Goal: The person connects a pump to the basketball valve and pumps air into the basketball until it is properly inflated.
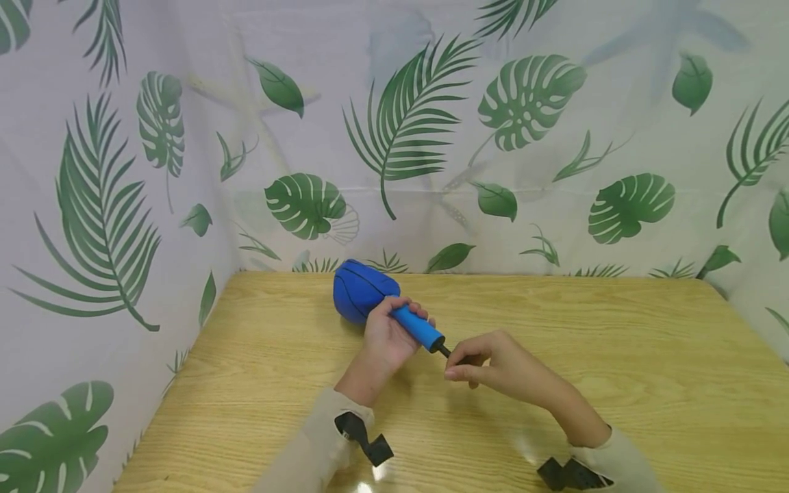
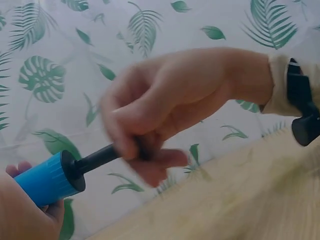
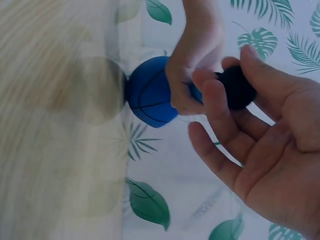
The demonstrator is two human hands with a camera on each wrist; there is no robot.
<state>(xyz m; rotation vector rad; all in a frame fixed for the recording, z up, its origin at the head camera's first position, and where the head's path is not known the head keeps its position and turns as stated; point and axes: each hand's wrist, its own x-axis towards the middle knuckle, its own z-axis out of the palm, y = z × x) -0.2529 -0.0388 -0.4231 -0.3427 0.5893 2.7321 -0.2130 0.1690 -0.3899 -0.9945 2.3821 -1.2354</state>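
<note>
A blue ball with black seam lines (image 1: 357, 291) sits toward the back of the wooden table, its top looking uneven and slightly caved in. Against its near right side lies a hand pump (image 1: 420, 329) with a blue barrel, slanting down to the right. My left hand (image 1: 390, 335) grips the barrel close to the ball and hides where pump and ball meet. A short length of black rod (image 2: 100, 158) shows beyond the barrel's end cap. Thumb and fingers of my right hand (image 1: 501, 366) hold the round black handle (image 3: 237, 88) at the rod's end.
The light wood table (image 1: 259, 383) reaches back to a white cloth (image 1: 425, 236) printed with green leaves, which also hangs along the left and right sides. Black straps (image 1: 364, 438) circle both wrists over pale sleeves.
</note>
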